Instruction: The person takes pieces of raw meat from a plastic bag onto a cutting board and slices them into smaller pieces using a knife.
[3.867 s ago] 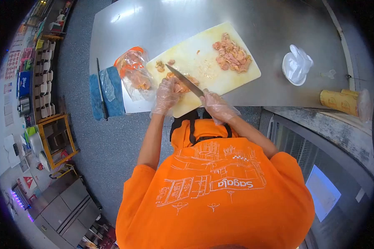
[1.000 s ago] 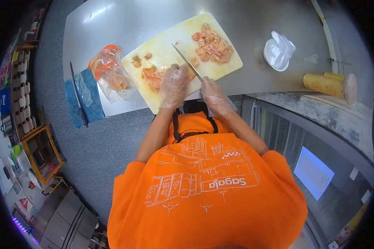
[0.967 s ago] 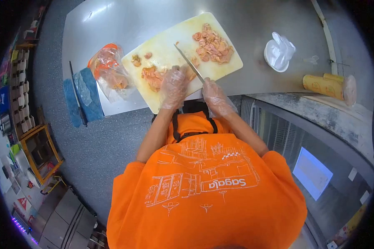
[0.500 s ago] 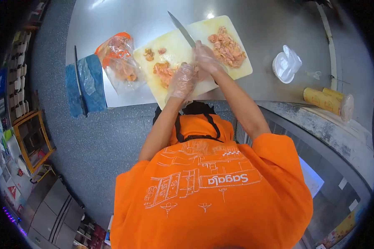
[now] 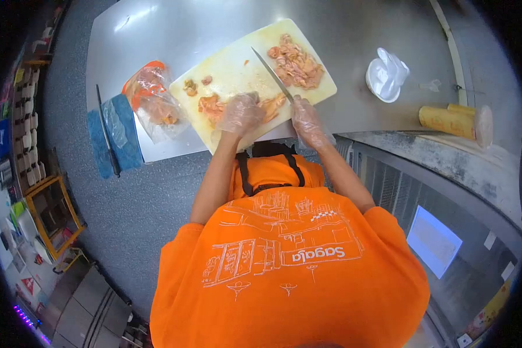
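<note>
My right hand, in a clear plastic glove, is closed round the handle of a long kitchen knife. Its blade slants up and left over the white cutting board. My left hand, gloved too, has its fingers curled on a piece of raw chicken, which sticks out toward the knife hand. More raw chicken lies by the left hand's outer side. A pile of cut chicken covers the board's right part, and small scraps lie near its left edge.
Left of the board sits a plastic bag of raw meat. Beyond it, a sharpening steel rests on a blue cloth. White bowls and yellow film rolls stand on the steel table at right.
My hands have moved apart. The knife has come down and right, away from the left hand, and the piece of chicken between the hands now shows. The whole view has shifted slightly.
</note>
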Demonstrator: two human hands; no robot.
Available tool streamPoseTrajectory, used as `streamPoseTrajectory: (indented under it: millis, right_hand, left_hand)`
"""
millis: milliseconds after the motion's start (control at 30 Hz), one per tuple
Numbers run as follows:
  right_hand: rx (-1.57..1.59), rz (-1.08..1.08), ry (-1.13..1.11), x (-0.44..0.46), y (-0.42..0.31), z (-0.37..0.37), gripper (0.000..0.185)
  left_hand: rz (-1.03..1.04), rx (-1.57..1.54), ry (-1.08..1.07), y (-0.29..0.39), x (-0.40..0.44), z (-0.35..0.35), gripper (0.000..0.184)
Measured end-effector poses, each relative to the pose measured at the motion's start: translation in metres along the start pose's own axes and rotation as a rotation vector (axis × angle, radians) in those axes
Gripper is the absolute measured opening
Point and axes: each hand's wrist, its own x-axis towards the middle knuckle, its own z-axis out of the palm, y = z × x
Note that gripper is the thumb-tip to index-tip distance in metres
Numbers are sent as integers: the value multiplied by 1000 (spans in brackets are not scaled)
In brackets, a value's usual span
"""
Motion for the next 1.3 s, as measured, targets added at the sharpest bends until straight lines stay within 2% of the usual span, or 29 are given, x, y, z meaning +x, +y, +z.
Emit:
streamPoseTrajectory:
  millis: [133, 267, 367, 433, 467, 533, 567, 633, 667, 767, 800, 900, 933, 1033, 1133, 1300]
  right_hand:
    - [-14, 54, -19, 3, -5, -4, 19]
    - [-15, 9, 19, 3, -3, -3, 20]
    - [157, -195, 124, -21, -10, 5, 19]
    - [39, -116, -43, -33, -9, 11, 17]
    - [-21, -77, -120, -35, -7, 13, 16]
    - [-1, 15, -76, -23, 10, 7, 23]
    - [7, 60, -58, -17, 21, 2, 26]
    - [-3, -3, 70, -9, 24, -14, 28]
    - [2, -17, 98, -2, 24, -17, 29]
    - [23, -107, 219, -9, 22, -13, 26]
    - [33, -149, 262, -14, 17, -9, 24]
    - [152, -89, 86, -45, -11, -11, 22]
    - [166, -147, 87, -52, -7, 3, 24]
    - [96, -82, -121, -57, -9, -3, 25]
    - [107, 74, -50, -36, -8, -14, 24]
    - [40, -19, -43, -21, -6, -15, 23]
  left_hand:
    - [-44, 169, -28, 5, -10, -26, 28]
    - [-154, 121, -15, 10, -18, -52, 39]
    - [-199, 70, 96, 13, -17, -51, 45]
    - [-282, 49, 160, 18, -17, -53, 45]
    - [-214, 41, 276, 13, -13, -47, 40]
    - [-77, 22, 509, 0, -6, -28, 32]
    - [12, 161, 465, -3, -6, -21, 27]
    - [189, 439, 358, 7, -14, -10, 22]
    - [171, 773, 47, 19, -20, -1, 28]
    - [491, 567, 219, 5, -41, 37, 38]
    - [485, 511, 274, -2, -46, 52, 40]
    - [518, 445, 396, -2, -59, 39, 43]
    - [495, 459, 375, -5, -59, 40, 42]
    - [479, 492, 339, -5, -51, 34, 41]
    - [515, 505, 326, -7, -40, 28, 41]
    - [423, 421, 193, 3, -26, 19, 40]
